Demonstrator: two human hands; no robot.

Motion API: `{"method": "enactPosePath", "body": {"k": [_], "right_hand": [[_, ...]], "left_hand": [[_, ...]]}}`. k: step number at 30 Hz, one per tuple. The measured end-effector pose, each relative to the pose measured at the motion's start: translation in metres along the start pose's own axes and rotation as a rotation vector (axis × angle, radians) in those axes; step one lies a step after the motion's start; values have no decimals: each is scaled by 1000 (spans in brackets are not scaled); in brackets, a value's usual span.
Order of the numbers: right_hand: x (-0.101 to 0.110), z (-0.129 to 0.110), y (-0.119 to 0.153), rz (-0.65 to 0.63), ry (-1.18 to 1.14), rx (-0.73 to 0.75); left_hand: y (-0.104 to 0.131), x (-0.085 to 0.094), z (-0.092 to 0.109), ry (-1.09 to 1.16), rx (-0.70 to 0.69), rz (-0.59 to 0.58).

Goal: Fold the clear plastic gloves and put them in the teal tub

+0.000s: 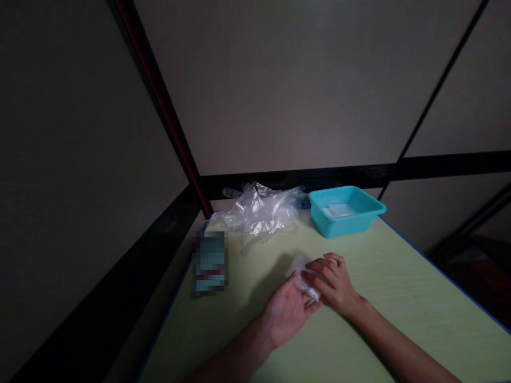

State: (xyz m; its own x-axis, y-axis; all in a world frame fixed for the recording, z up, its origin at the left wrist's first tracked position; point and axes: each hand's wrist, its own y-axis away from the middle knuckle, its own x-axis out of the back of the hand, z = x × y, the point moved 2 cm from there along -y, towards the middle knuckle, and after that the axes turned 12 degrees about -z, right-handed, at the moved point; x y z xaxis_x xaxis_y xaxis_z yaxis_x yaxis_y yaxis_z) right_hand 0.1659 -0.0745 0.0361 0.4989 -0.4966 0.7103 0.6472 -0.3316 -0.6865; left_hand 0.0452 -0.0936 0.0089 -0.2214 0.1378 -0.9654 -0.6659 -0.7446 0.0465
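A small folded piece of thin clear plastic is between my two hands, above the middle of the table. My left hand is turned palm up under its near edge, fingers partly hidden by the plastic, thumb against its left side. From the right, my right hand bends its fingers over the top of the plastic and presses on it. Behind them lies a loose heap of clear disposable plastic gloves, crumpled, with some finger shapes showing at its edges.
A turquoise plastic basket stands at the back right with white folded pieces inside. On the left edge lies a flat, blurred-out dark teal item. The pale green table has a blue edge and meets panelled walls.
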Motion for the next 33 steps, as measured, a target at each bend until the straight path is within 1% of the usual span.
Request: {"method": "enactPosePath", "body": {"k": [3, 5, 6, 8, 10, 11, 13, 15, 17, 19, 22, 26, 33], "right_hand": [[-3, -1, 2, -20, -5, 4], [-6, 0, 5, -32, -41, -32], [-8, 2, 6, -32, -79, -70], [-12, 7, 9, -20, -219, -196], [-15, 15, 11, 12, -448, -389], [-18, 20, 12, 28, -602, -498], [-24, 27, 13, 40, -984, -712], [-30, 28, 13, 6, -1390, -897], [-34, 26, 12, -37, -1691, -1011], [-36, 21, 9, -59, -1829, -1049], [-35, 16, 7, -69, -1850, -1033], [-36, 14, 6, -45, -1783, -1030], [-38, 15, 9, -12, -1665, -1093]], "left_hand": [[-1, 1, 2, -15, -9, 20], [-2, 1, 6, -44, -33, 38], [-3, 0, 8, -64, -53, 47], [-4, 0, 15, -111, -102, 60], [-5, 1, 23, -151, -128, 65], [-6, 3, 26, -174, -128, 65], [-6, 7, 32, -224, -114, 67], [-7, 12, 36, -271, -86, 70], [-7, 16, 36, -306, -53, 77], [-7, 18, 35, -330, -21, 92], [-8, 20, 32, -343, 5, 130], [-9, 24, 30, -351, 8, 178], [-9, 25, 28, -356, 7, 182]]}}
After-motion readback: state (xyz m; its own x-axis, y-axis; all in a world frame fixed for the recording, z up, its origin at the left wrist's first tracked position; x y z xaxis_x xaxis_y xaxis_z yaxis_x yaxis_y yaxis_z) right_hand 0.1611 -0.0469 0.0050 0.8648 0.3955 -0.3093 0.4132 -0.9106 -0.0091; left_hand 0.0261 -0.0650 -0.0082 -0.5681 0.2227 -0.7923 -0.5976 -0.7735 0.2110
